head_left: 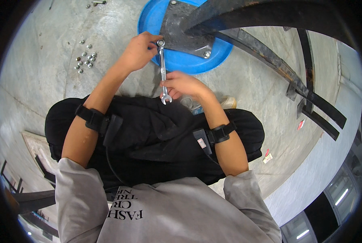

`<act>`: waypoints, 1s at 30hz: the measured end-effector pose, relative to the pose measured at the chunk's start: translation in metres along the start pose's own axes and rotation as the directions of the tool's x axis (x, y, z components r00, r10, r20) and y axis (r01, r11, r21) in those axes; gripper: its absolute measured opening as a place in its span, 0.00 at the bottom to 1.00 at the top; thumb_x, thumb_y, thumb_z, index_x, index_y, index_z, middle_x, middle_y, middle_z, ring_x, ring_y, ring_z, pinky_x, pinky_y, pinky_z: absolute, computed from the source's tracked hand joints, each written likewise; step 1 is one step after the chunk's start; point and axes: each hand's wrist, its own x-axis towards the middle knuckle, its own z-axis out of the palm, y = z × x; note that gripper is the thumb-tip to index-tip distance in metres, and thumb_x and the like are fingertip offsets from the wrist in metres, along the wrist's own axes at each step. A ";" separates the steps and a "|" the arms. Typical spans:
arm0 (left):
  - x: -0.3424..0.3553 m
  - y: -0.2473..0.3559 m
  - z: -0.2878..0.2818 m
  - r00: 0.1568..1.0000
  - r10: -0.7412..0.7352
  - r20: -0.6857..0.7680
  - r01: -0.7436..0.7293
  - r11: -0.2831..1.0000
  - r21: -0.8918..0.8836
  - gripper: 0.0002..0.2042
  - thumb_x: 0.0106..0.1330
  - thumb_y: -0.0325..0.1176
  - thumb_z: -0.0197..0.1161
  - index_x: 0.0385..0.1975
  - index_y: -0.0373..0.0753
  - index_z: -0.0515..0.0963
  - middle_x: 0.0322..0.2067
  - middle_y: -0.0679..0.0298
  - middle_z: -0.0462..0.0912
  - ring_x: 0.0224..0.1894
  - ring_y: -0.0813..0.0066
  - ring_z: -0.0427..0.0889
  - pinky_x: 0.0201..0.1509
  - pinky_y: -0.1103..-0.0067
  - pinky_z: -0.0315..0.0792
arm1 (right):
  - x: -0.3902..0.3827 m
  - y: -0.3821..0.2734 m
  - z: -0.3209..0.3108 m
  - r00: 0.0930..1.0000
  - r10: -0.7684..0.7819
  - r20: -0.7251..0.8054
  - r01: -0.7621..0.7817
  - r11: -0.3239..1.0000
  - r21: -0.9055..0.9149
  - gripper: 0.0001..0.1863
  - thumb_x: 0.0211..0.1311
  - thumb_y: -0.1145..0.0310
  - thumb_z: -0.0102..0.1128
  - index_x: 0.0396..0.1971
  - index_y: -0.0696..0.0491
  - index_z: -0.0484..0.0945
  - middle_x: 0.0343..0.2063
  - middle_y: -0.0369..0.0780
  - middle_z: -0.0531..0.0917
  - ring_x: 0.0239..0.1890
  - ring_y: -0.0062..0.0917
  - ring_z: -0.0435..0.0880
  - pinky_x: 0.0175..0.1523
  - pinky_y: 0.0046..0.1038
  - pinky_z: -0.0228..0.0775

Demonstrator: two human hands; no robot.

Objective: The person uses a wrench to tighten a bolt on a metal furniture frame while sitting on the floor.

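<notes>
Against the near-left corner of the grey metal plate (185,30), a silver combination wrench (163,71) is sitting with its ring end over a bolt at that corner, and its long axis is running straight back from the plate toward the person, the open-jawed end pointing at the dark trousers (148,133). The right hand (185,85) is clenching around the lower shaft, just above the open end, so it is the hand farther from the plate. The left hand (138,52) is lying nearer the plate, coming in from the left with its fingertips curling against the ring end as if steadying it on the bolt; whether it is truly gripping or only pressing, I cannot tell. The plate is resting on a round blue disc (181,60) and is carrying a dark, rusty steel beam (270,56) that is sweeping away to the right of the plate. Left of the plate, a loose scatter of small silver nuts (86,58) is lying on the bare concrete floor (47,81). Both forearms are wearing black wrist straps, and the person is crouching over the floor in a grey shirt.
</notes>
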 end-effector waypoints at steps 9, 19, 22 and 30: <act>0.002 -0.003 0.002 0.999 -0.025 -0.025 0.024 0.999 -0.025 0.18 0.52 0.22 0.53 0.45 0.33 0.71 0.40 0.53 0.75 0.39 0.67 0.78 0.43 0.76 0.72 | -0.036 0.001 -0.054 0.840 -0.157 -0.519 0.095 0.985 -0.144 0.10 0.51 0.67 0.51 0.23 0.59 0.76 0.16 0.36 0.77 0.17 0.16 0.71 0.24 0.17 0.63; 0.004 -0.004 0.004 0.997 -0.067 -0.046 0.062 0.992 -0.112 0.18 0.48 0.26 0.56 0.43 0.34 0.74 0.35 0.55 0.78 0.36 0.65 0.78 0.43 0.76 0.72 | -0.052 -0.017 -0.047 0.533 -0.476 -0.700 0.403 0.870 -0.285 0.09 0.49 0.70 0.60 0.24 0.62 0.77 0.12 0.33 0.74 0.15 0.12 0.67 0.21 0.16 0.56; 0.003 -0.002 0.002 0.993 -0.111 -0.030 0.106 0.985 -0.136 0.18 0.48 0.27 0.57 0.42 0.35 0.75 0.34 0.55 0.78 0.35 0.66 0.78 0.43 0.76 0.72 | -0.050 -0.017 -0.047 0.502 -0.523 -0.688 0.432 0.841 -0.324 0.08 0.49 0.71 0.60 0.23 0.62 0.77 0.12 0.33 0.74 0.15 0.11 0.67 0.21 0.16 0.56; 0.004 -0.005 0.005 0.992 -0.122 -0.029 0.117 0.984 -0.133 0.18 0.48 0.28 0.57 0.42 0.35 0.75 0.33 0.57 0.79 0.34 0.67 0.79 0.42 0.76 0.72 | -0.053 -0.017 -0.045 0.498 -0.529 -0.687 0.428 0.839 -0.336 0.08 0.50 0.71 0.59 0.23 0.62 0.77 0.13 0.34 0.75 0.16 0.12 0.68 0.21 0.16 0.57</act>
